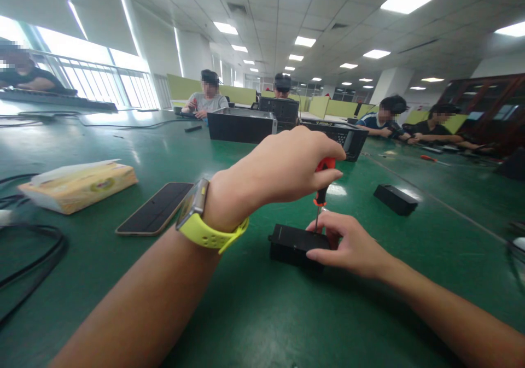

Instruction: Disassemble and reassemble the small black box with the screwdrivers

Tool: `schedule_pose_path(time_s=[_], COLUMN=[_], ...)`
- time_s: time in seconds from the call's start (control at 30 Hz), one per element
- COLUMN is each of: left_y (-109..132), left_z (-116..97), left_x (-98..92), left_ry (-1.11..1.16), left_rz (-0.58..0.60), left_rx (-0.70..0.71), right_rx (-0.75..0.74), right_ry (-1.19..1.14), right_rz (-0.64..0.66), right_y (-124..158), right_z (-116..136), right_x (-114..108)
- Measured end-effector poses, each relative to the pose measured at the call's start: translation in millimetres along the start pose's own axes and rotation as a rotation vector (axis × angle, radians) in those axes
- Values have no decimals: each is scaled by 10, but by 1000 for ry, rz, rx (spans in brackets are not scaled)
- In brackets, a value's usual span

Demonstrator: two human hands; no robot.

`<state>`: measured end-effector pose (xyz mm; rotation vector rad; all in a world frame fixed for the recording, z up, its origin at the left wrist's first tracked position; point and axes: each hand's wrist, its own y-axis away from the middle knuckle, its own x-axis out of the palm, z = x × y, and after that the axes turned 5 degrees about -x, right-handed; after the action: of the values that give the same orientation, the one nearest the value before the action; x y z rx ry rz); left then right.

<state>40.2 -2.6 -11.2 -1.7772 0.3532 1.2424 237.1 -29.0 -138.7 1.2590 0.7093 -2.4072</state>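
- Left hand (301, 157) — wrapped round a near-upright screwdriver (321, 197)
- Right hand (350, 245) — gripping the black box (292, 242) below
- Phone (153, 209) left of the left hand

The left wrist (223, 204) carries a wristwatch (200, 197) with a grey metallic case, squared in profile, a dark face and a small yellowish mark on the case side. Its strap (205, 238) is bright yellow-green, smooth, pierced by small round holes, with one end standing proud underneath. Left hand (293, 160), right hand (355, 247) and both forearms (162, 294) are bare.
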Motion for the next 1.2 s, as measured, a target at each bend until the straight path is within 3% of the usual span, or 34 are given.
schedule_pose_path(time_s=[0.4, 0.57, 0.77, 1.2], left_y=[1, 29, 82, 91], left_z=[-53, -41, 7, 36], left_x=[-35, -162, -281, -287], left_ry=[107, 129, 102, 93], left_rz=[-9, 19, 68, 117], left_rx=[36, 69, 10, 17], right_rx=[56, 59, 31, 25], right_ry=[-33, -60, -62, -33], right_rz=[-13, 4, -2, -14], right_y=[5, 3, 13, 11], right_z=[0, 1, -13, 15], right_x=[25, 13, 6, 12])
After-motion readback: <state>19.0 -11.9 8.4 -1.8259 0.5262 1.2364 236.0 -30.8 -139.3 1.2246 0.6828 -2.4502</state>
